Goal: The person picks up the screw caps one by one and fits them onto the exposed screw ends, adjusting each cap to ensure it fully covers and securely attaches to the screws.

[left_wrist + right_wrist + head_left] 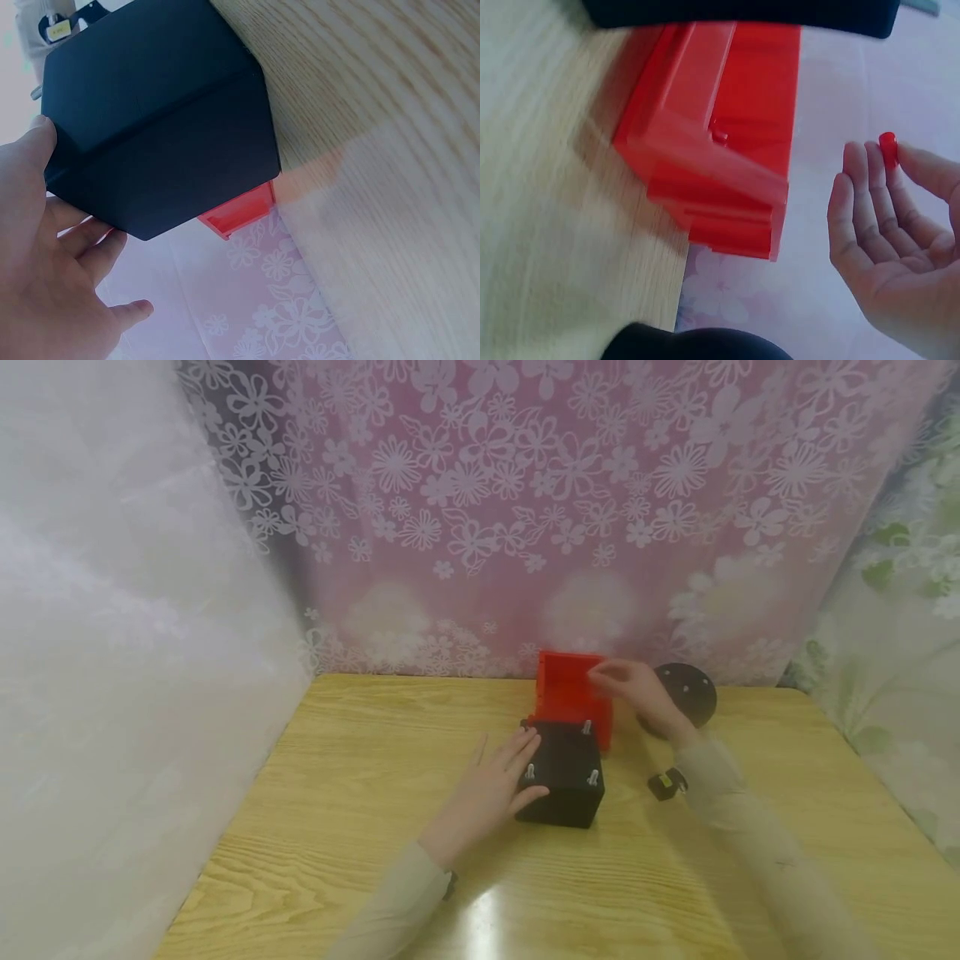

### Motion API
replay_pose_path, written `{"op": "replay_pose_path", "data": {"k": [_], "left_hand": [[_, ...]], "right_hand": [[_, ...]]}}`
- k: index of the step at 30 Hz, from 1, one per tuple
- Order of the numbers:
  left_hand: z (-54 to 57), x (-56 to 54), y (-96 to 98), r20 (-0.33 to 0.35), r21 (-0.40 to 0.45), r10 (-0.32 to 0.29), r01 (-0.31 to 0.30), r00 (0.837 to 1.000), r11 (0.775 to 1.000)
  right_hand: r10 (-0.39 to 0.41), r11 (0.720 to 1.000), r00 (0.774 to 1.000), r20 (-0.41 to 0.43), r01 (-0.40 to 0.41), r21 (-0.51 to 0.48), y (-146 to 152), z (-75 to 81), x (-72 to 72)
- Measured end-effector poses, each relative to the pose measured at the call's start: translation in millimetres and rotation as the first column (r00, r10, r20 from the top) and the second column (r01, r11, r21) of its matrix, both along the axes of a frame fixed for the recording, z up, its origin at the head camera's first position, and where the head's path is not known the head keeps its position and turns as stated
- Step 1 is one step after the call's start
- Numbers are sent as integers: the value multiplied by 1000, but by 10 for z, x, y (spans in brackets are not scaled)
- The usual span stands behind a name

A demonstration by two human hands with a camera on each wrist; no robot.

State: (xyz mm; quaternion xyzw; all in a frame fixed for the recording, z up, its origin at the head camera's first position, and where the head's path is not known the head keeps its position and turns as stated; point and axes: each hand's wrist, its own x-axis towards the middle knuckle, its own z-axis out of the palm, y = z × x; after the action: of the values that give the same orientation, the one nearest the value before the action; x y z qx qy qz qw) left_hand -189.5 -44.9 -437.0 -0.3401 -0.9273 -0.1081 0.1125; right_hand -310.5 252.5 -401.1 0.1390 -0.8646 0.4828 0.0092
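Observation:
My left hand (487, 789) rests on the left side of a black box (566, 810), its straight fingers reaching over the top and the thumb near the front edge. Several small pale pegs stand upright on the box's top. Over the open red box (562, 673) behind it, my right hand (637, 689) is raised. Between thumb and fingertips it pinches a small red peg (889, 150), with the other fingers extended. Another small red piece (719, 136) shows inside the red box in the right wrist view.
A round black disc (686, 689) with small pale pegs stands behind my right forearm, near the table's back edge. The wooden table (315, 827) meets a flowered pink curtain (450, 527) behind. Pale sheeting hangs at both sides.

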Motion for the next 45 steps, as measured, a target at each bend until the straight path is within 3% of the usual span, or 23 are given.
{"op": "replay_pose_path", "data": {"k": [8,20,25,30,45], "left_hand": [[12,9,0,17,2,2,-2,1000,1000],[19,4,9,21,-3,12,-12,1000,1000],[12,4,6,6,0,5,-5,1000,1000],[-13,6,6,-2,-5,4,-4,1000,1000],[-2,16,7,13,-2,9,-8,1000,1000]], "right_hand": [[-77,997,997,0,77,18,-39,15,275],[-167,969,985,34,170,-182,-91,-63,574],[-169,938,986,5,162,-308,-110,-117,639],[-168,917,986,-12,151,-369,-128,-154,695],[-203,931,979,8,195,-309,-178,-163,717]]}}
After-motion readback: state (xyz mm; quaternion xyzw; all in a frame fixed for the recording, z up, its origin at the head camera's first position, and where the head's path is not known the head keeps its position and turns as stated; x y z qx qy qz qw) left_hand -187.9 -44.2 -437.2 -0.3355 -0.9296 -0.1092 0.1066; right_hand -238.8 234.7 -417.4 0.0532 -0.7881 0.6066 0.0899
